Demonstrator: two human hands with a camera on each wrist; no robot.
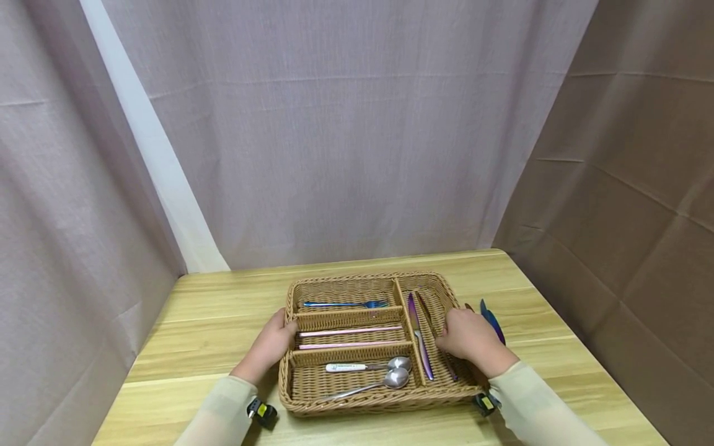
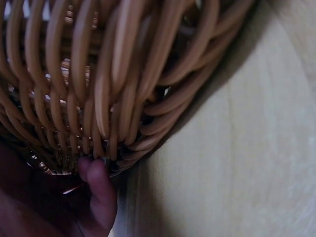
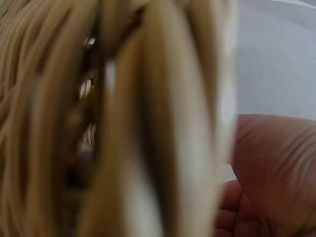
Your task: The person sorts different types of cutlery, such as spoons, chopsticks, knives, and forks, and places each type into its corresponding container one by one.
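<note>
A wicker cutlery basket [image 1: 329, 406] with several compartments stands on the table. My left hand [image 1: 270, 341] grips its left side, thumb over the rim; in the left wrist view, fingertips [image 2: 101, 182] press the weave low down. At the right side, my right hand [image 1: 471, 334] holds the rim with the thumb inside; the rim partly hides its fingers in the right wrist view. The back compartment holds a blue fork [image 1: 340, 304], the middle one pink chopsticks [image 1: 351, 331]. Two spoons [image 1: 397, 378] lie in front. A purple knife [image 1: 422, 353] and a darker slim utensil [image 1: 428, 314] occupy the right compartment.
Beyond the right hand, blue-purple utensils [image 1: 492, 321] show beside the basket, partly hidden. The light wooden table [image 1: 201, 322] extends around it. Grey curtains [image 1: 346, 173] hang behind and at the left, a brown one [image 1: 630, 217] at the right.
</note>
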